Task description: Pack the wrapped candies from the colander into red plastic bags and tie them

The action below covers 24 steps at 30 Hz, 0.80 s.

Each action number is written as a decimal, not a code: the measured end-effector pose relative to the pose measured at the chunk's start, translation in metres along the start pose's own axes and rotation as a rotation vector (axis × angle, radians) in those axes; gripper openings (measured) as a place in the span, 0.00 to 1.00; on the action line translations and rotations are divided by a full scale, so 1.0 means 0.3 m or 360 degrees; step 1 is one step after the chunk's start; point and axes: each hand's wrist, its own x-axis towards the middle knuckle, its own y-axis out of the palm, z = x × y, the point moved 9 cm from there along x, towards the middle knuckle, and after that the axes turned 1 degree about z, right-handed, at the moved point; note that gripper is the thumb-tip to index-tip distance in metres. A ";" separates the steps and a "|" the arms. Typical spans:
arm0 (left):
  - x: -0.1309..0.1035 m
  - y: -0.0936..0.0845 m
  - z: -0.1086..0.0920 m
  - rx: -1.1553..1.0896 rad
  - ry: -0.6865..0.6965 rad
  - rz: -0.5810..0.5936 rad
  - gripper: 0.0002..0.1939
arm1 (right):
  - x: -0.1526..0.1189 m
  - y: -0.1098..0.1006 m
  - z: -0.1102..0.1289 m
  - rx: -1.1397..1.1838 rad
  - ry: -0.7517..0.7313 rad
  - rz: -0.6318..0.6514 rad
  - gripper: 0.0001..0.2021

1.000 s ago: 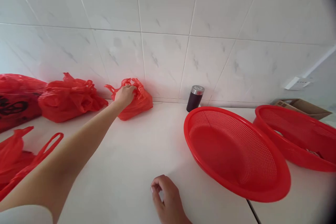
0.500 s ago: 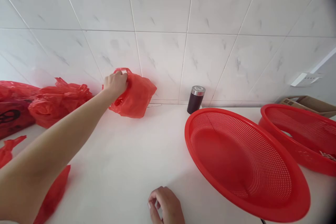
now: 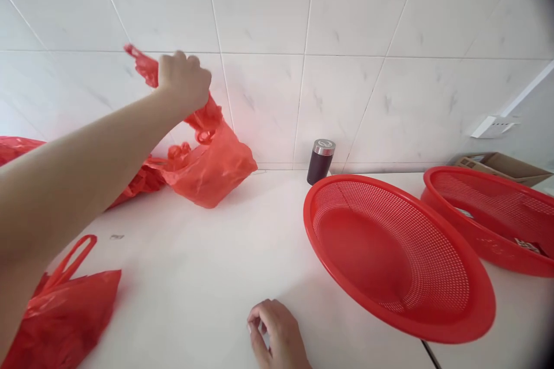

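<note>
The red bag [image 3: 216,167] is slanting near the tiled wall [image 3: 259,11], left of centre at the far side of the white counter [image 3: 190,282]; whether its base is touching the counter cannot be told. The left hand [image 3: 185,82] is gripping the gathered neck — fingers closed round the plastic, a crumpled end projecting to one side, the fuller body extending to the other, fingertips hidden. The step in hand appears to be taking up the bag by its neck; any further move calls for a firm grip and controlled swing, as the thin film may stretch or slip. The right hand [image 3: 279,331] is lying low in the view, loosely curled, leaving a small opening inside thumb and forefinger — nothing visible in it. A second red bag [image 3: 73,311] is sitting at lower left, and more red plastic [image 3: 142,180] is showing behind the left forearm [image 3: 99,155]. Rightward, a dark tumbler [image 3: 320,162] is standing near a red perforated basket [image 3: 363,248], with another basket [image 3: 497,242] beyond.
</note>
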 end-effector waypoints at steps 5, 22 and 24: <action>-0.045 -0.002 -0.121 -0.0077 -0.0029 -0.0220 0.23 | 0.002 -0.008 0.010 -0.0005 0.0012 0.0030 0.10; -0.138 0.421 0.134 -0.0452 -0.0228 0.0243 0.17 | -0.012 0.006 -0.001 0.0023 0.0032 0.0056 0.10; -0.225 0.516 0.222 -0.0418 -0.0365 0.0347 0.21 | -0.018 0.010 -0.008 0.0089 0.0059 0.0050 0.09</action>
